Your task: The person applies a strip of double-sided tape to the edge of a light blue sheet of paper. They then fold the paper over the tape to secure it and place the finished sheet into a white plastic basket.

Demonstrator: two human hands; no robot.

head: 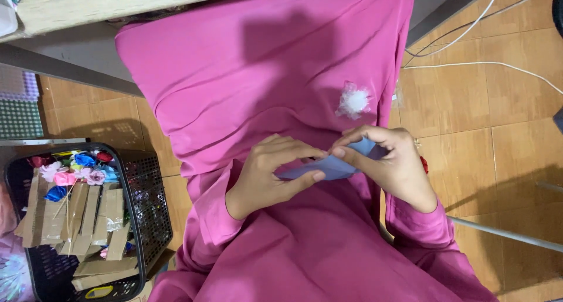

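A black basket (pixel 149 220) and white cables (pixel 469 64) lie on the tiled floor (pixel 516 179).

A small piece of light blue-grey paper (pixel 331 167), flat and partly folded, is lying almost horizontal above the pink lap, with its left end showing as a thin pale strip and its right corner raised a little.
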